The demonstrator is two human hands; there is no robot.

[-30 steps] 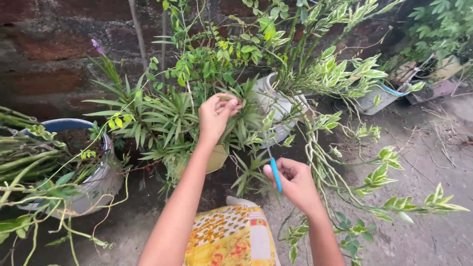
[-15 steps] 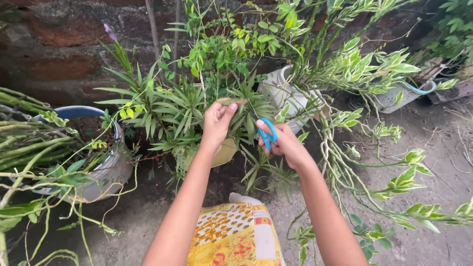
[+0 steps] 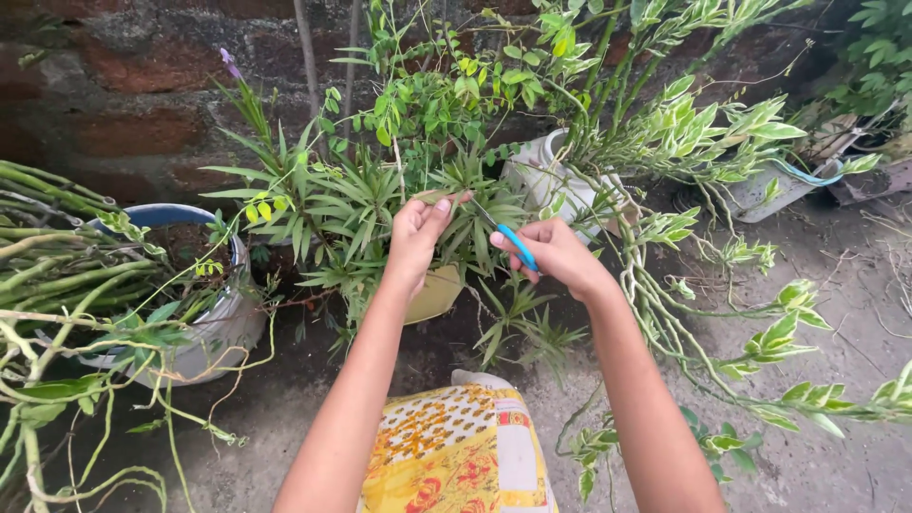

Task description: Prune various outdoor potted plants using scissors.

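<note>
My left hand pinches a leaf tip of the spiky green plant that grows in a yellow pot. My right hand grips blue-handled scissors, their blades pointing up-left toward the pinched leaf, close to my left fingers. Both hands hover over the plant's right side.
A blue-rimmed pot with thick green stems stands at the left. A white pot with variegated trailing stems leans behind my right hand. A brick wall runs behind. My patterned yellow knee is below, on bare ground.
My right hand has risen from low near the ground up to the plant, bringing the scissors beside my left hand. My left hand has kept its hold on the leaf.
</note>
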